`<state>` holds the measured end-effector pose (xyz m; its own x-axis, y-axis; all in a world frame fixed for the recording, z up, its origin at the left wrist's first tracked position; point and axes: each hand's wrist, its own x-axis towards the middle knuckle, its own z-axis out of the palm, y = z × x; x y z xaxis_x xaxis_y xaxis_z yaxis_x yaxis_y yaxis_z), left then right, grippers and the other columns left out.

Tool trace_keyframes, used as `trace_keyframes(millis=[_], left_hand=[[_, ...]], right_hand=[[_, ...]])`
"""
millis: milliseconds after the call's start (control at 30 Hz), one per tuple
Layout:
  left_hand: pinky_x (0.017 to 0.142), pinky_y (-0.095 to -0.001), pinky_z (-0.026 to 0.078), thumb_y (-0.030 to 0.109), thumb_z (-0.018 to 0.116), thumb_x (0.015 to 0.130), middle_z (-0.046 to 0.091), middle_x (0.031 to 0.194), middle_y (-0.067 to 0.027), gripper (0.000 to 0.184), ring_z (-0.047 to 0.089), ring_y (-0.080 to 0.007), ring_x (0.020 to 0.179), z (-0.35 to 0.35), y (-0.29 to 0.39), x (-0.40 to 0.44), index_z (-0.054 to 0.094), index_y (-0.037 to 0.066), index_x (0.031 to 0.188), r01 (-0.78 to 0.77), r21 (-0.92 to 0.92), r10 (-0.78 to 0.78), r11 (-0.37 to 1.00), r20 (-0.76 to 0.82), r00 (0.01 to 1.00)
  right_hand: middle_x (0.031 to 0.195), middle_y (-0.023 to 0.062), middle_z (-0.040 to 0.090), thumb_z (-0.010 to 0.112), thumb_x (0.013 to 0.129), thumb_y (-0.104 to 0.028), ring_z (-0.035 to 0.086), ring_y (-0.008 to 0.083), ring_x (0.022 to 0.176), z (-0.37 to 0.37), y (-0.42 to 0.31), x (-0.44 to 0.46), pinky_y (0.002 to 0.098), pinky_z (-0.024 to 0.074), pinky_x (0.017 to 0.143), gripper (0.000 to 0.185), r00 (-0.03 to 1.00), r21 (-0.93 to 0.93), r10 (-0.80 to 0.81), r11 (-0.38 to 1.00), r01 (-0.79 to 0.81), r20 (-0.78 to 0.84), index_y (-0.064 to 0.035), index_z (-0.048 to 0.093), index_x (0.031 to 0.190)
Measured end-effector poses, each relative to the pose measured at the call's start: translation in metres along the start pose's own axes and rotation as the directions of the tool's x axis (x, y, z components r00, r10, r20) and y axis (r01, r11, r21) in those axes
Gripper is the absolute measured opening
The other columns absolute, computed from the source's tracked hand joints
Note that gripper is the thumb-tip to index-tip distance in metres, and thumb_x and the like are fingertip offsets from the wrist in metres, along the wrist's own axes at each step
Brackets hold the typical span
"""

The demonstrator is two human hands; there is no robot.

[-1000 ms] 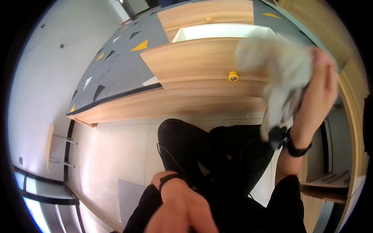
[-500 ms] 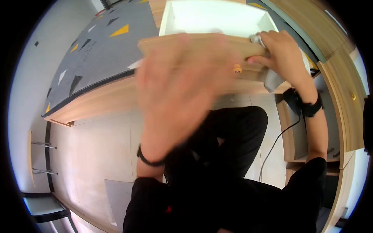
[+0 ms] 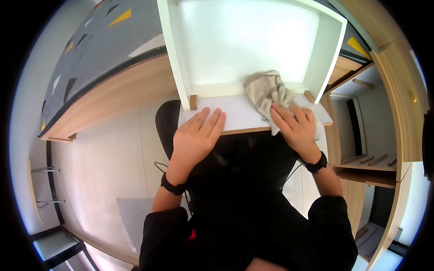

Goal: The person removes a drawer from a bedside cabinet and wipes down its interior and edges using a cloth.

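A white-lined drawer point(image 3: 332, 54) rests over my lap, its wooden-edged front panel point(image 3: 230, 113) toward me with the white inner face up. My left hand point(image 3: 196, 140) lies flat on the left part of that panel, fingers stretched out and nothing held. On the right part, my right hand point(image 3: 296, 128) presses its fingers onto a crumpled beige-and-white striped cloth point(image 3: 266, 92). The cloth drapes over the panel and against the drawer's inner edge. My right thumb is hidden.
A bed frame with a grey patterned mattress point(image 3: 113, 40) stands at the left and behind the drawer. Open wooden cabinet compartments point(image 3: 366, 113) are at the right. A black cable point(image 3: 291, 176) hangs beside my leg above the tiled floor point(image 3: 99, 176).
The drawer has come closer and tipped, so its inside and the panel's inner face show. My left hand, blurred before, now rests on the panel; my right hand and cloth moved inward.
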<state>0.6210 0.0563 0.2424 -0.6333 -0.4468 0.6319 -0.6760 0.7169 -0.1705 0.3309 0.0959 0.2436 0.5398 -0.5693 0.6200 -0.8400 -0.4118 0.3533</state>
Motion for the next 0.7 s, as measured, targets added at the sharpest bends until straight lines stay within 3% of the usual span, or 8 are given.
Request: trace_keyframes(millis=[233, 300, 333, 400, 633, 667, 700], left_hand=[[0.081, -0.0329, 0.059, 0.009, 0.064, 0.082, 0.071, 0.113, -0.0039, 0.026, 0.07, -0.0252, 0.101, 0.008, 0.011, -0.028, 0.07, 0.008, 0.107, -0.002, 0.004, 0.002, 1.0, 0.034, 0.999], [0.082, -0.034, 0.059, 0.008, 0.064, 0.082, 0.071, 0.114, -0.005, 0.026, 0.069, -0.0263, 0.102, 0.007, 0.012, -0.029, 0.07, 0.008, 0.107, 0.005, -0.024, -0.004, 1.0, 0.071, 0.997], [0.082, -0.034, 0.059, 0.008, 0.064, 0.082, 0.071, 0.114, -0.005, 0.026, 0.069, -0.0263, 0.102, 0.009, 0.012, -0.028, 0.07, 0.008, 0.107, 0.003, -0.027, -0.001, 1.0, 0.073, 0.997], [0.084, -0.0354, 0.059, 0.008, 0.064, 0.082, 0.071, 0.114, -0.0063, 0.026, 0.069, -0.0272, 0.103, 0.012, 0.014, -0.029, 0.071, 0.007, 0.107, 0.038, -0.046, -0.033, 0.998, 0.105, 0.994], [0.085, -0.0371, 0.059, 0.009, 0.066, 0.081, 0.071, 0.111, -0.0083, 0.025, 0.069, -0.0289, 0.103, 0.01, 0.016, -0.03, 0.071, 0.004, 0.105, 0.099, -0.112, -0.084, 0.989, 0.131, 0.988], [0.086, -0.0389, 0.058, 0.012, 0.068, 0.081, 0.07, 0.115, -0.0095, 0.031, 0.068, -0.0304, 0.106, 0.009, 0.017, -0.031, 0.069, 0.003, 0.11, 0.126, -0.14, -0.102, 0.982, 0.166, 0.981], [0.087, -0.0407, 0.058, 0.015, 0.07, 0.08, 0.068, 0.12, -0.0108, 0.038, 0.067, -0.032, 0.109, 0.008, 0.018, -0.03, 0.067, 0.003, 0.116, 0.152, -0.166, -0.118, 0.974, 0.2, 0.973]], right_hand=[[0.117, -0.0043, 0.068, 0.064, 0.079, -0.014, 0.058, 0.0174, 0.09, 0.009, -0.024, -0.022, 0.0307, 0.0411, 0.075, 0.033, 0.997, 0.04, 0.076, 0.996, -0.077, 0.022, -0.0148, 0.069, 0.111], [0.113, -0.0023, 0.069, 0.069, 0.077, -0.014, 0.058, 0.02, 0.092, 0.004, -0.021, -0.018, 0.0334, 0.0409, 0.077, 0.036, 0.985, 0.233, 0.132, 0.96, -0.155, 0.113, -0.0131, 0.069, 0.112], [0.113, -0.0023, 0.069, 0.069, 0.077, -0.014, 0.058, 0.02, 0.092, -0.003, -0.017, -0.013, 0.0334, 0.0409, 0.077, 0.036, 0.984, 0.232, 0.135, 0.96, -0.158, 0.114, -0.0131, 0.069, 0.112], [0.11, -0.0007, 0.068, 0.076, 0.072, -0.014, 0.058, 0.0229, 0.094, -0.021, -0.011, -0.002, 0.0367, 0.0406, 0.078, 0.039, 0.946, 0.493, 0.132, 0.827, -0.27, 0.297, -0.0106, 0.068, 0.111], [0.108, 0.0047, 0.066, 0.077, 0.075, -0.007, 0.06, 0.0275, 0.096, -0.042, 0.005, -0.006, 0.0387, 0.0437, 0.083, 0.033, 0.883, 0.615, 0.06, 0.696, -0.371, 0.465, -0.0066, 0.067, 0.107], [0.108, 0.006, 0.067, 0.075, 0.076, -0.005, 0.06, 0.0293, 0.098, -0.046, 0.003, -0.003, 0.0394, 0.0448, 0.086, 0.033, 0.836, 0.659, 0.317, 0.515, -0.548, 0.448, -0.0061, 0.067, 0.108], [0.108, 0.0072, 0.068, 0.074, 0.076, -0.002, 0.06, 0.0311, 0.099, -0.05, 0.002, 0.001, 0.0401, 0.0459, 0.09, 0.033, 0.708, 0.696, 0.547, 0.286, -0.659, 0.446, -0.0056, 0.066, 0.108]])
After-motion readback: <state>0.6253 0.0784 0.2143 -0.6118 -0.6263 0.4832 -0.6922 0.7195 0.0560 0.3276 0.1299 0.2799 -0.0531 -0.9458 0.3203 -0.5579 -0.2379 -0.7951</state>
